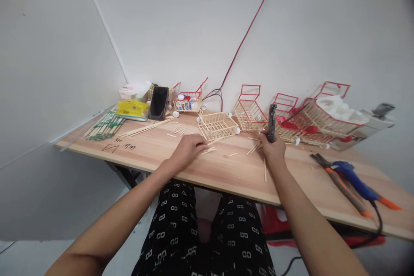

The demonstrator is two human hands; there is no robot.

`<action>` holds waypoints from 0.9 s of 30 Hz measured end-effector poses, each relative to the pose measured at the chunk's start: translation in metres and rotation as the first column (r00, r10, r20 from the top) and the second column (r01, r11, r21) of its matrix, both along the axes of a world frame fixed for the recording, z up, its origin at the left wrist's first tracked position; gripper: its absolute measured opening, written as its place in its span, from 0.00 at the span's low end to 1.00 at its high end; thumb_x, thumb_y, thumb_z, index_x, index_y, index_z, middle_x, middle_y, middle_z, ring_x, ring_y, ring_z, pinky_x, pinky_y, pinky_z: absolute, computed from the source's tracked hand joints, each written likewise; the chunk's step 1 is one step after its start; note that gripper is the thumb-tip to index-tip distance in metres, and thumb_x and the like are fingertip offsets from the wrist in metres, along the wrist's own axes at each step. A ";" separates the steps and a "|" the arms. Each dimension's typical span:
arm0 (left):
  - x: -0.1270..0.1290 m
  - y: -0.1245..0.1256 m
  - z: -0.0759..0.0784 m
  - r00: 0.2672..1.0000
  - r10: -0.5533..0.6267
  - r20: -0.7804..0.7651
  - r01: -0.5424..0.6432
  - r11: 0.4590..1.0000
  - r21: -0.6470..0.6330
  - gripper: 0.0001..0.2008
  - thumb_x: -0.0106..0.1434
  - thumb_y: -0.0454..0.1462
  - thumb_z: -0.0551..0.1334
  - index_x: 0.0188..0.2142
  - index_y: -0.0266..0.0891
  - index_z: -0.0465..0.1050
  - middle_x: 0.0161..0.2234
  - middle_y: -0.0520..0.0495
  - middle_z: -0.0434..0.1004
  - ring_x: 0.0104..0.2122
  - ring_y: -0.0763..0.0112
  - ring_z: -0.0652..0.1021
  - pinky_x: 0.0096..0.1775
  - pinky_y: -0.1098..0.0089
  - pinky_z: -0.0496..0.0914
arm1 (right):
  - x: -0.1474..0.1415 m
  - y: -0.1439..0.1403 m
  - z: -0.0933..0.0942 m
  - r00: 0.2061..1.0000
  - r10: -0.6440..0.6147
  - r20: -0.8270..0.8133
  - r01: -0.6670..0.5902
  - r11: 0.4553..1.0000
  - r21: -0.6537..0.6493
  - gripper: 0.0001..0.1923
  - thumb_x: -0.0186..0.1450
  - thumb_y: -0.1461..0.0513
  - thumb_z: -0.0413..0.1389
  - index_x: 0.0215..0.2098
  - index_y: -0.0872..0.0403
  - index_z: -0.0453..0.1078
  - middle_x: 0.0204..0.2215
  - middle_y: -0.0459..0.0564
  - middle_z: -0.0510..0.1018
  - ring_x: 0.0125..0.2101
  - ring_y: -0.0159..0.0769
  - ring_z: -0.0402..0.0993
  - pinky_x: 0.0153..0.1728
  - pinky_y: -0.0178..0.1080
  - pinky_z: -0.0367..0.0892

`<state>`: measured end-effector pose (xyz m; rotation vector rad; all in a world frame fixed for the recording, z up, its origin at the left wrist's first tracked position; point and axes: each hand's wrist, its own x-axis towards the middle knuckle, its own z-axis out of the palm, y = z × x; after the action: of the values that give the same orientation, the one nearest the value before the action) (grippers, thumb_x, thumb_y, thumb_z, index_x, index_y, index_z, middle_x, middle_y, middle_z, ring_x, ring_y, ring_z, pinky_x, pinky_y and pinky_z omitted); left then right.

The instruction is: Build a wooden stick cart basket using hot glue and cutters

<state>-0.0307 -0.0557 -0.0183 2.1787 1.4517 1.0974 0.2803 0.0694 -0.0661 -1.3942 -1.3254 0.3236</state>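
My left hand (pixel 190 148) rests low over the table, fingers curled together beside several short cut sticks (pixel 209 150). Whether a stick is pinched in its fingertips I cannot make out. In my right hand (pixel 274 150) a dark, narrow tool (pixel 272 123) stands upright, its kind unclear. Under and beside that hand lie more loose thin sticks (pixel 253 148) and one longer stick (pixel 265 170). Just beyond and between both hands sits a small cart basket (pixel 218 126) built of wooden sticks, with white round wheels.
Behind stand stick carts with red trim (pixel 249 114), one holding white and blue caps (pixel 188 102). At left are bundled sticks (pixel 105 127), a yellow wipes pack (pixel 132 110) and a phone (pixel 158 102). Pliers (pixel 343 185) and a blue glue gun (pixel 354 180) lie right.
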 end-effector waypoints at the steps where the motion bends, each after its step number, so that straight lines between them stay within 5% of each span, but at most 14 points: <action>1: 0.004 0.000 0.001 0.998 -0.021 -0.061 0.021 1.000 -0.003 0.06 0.63 0.35 0.64 0.30 0.38 0.77 0.32 0.46 0.80 0.34 0.66 0.77 0.38 0.70 0.66 | 0.000 -0.001 0.001 1.000 0.001 0.004 -0.001 1.000 -0.001 0.18 0.54 0.50 0.60 0.35 0.54 0.75 0.25 0.47 0.76 0.28 0.39 0.71 0.36 0.41 0.66; 8: 0.028 0.015 -0.007 0.971 0.010 -0.237 -0.020 0.999 -0.041 0.10 0.58 0.28 0.64 0.22 0.39 0.71 0.28 0.45 0.74 0.33 0.61 0.75 0.37 0.66 0.65 | -0.001 -0.002 0.001 1.000 -0.011 0.004 0.011 1.000 0.010 0.19 0.55 0.50 0.58 0.36 0.55 0.75 0.26 0.47 0.76 0.29 0.40 0.71 0.37 0.43 0.65; 14: 0.031 0.012 -0.012 0.971 0.067 -0.231 -0.076 0.997 -0.033 0.11 0.59 0.27 0.62 0.22 0.39 0.69 0.30 0.44 0.73 0.34 0.60 0.74 0.38 0.64 0.66 | 0.000 -0.004 0.001 1.000 0.014 0.005 -0.014 0.999 0.036 0.17 0.57 0.50 0.57 0.36 0.54 0.74 0.27 0.47 0.76 0.30 0.38 0.70 0.38 0.42 0.65; 22: 0.029 -0.005 -0.011 0.994 0.106 0.024 -0.107 0.994 0.034 0.06 0.62 0.32 0.61 0.29 0.38 0.74 0.32 0.45 0.76 0.36 0.63 0.74 0.41 0.66 0.66 | 0.001 0.000 -0.003 1.000 0.002 -0.024 -0.001 0.999 0.032 0.20 0.56 0.49 0.56 0.38 0.56 0.74 0.27 0.48 0.77 0.30 0.39 0.71 0.36 0.40 0.65; 27: 0.007 -0.002 -0.012 0.945 0.182 0.273 -0.186 0.983 -0.012 0.07 0.61 0.38 0.61 0.30 0.37 0.74 0.29 0.47 0.78 0.31 0.67 0.76 0.36 0.69 0.68 | -0.001 -0.001 -0.002 0.999 -0.010 -0.031 0.011 0.999 0.035 0.21 0.57 0.48 0.55 0.38 0.56 0.74 0.28 0.50 0.78 0.30 0.39 0.71 0.37 0.41 0.65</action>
<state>-0.0234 -0.0580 -0.0301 1.8375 1.5439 1.4121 0.2797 0.0679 -0.0677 -1.3619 -1.2925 0.3122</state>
